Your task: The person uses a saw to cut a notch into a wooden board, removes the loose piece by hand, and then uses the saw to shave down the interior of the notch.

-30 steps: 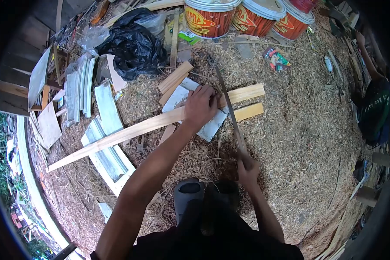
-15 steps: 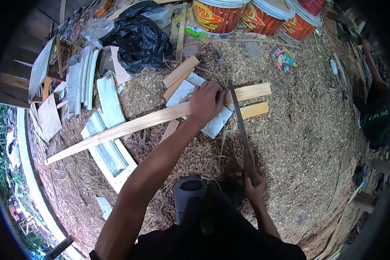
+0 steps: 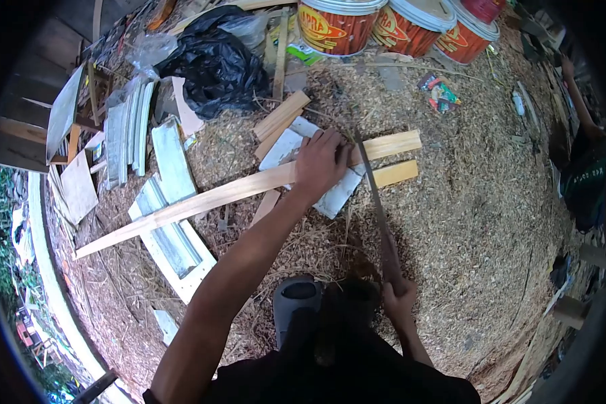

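Note:
A long pale wooden strip (image 3: 209, 199) lies slanted across the ground, its middle over a whitish block (image 3: 337, 200). My left hand (image 3: 322, 161) is closed over the strip above this block, pressing down from the top. In my right hand (image 3: 400, 301), closed round the handle, is a handsaw (image 3: 378, 212). Its narrow blade crosses the strip just right of my left hand; how deep the teeth sit cannot be seen. A short yellowish offcut (image 3: 395, 174) lies right of the blade. Two short boards (image 3: 281, 116) rest behind the block.
Pale moulded panels (image 3: 172, 236) lie under the strip's left part. A black plastic bag (image 3: 215, 74) and several printed buckets (image 3: 337, 30) stand at the back. Wood shavings (image 3: 478, 269) cover the ground. Another person (image 3: 586, 168) is at the far right.
My right hand and the saw have come slightly back towards my body. My left hand and the strip keep their place; the view has shifted a little.

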